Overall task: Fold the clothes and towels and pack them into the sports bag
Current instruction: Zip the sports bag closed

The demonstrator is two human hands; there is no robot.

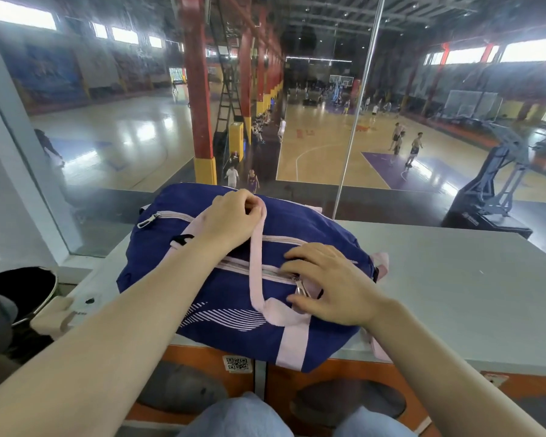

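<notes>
The left hand point(230, 217) is curled round the pink strap point(256, 247) at the top of the navy sports bag point(221, 294), while the right hand point(325, 283) lies spread on the bag with its fingers bent over the zip pull point(298, 287), thumb just below it; whether it truly pinches the pull is hard to tell. The bag lies on the grey counter point(454, 294), its far end against the glass pane point(297, 121); its contents are hidden. A QR sticker point(237, 364) sits on the orange panel below, and beyond the glass players stand on a basketball court point(328, 152).
</notes>
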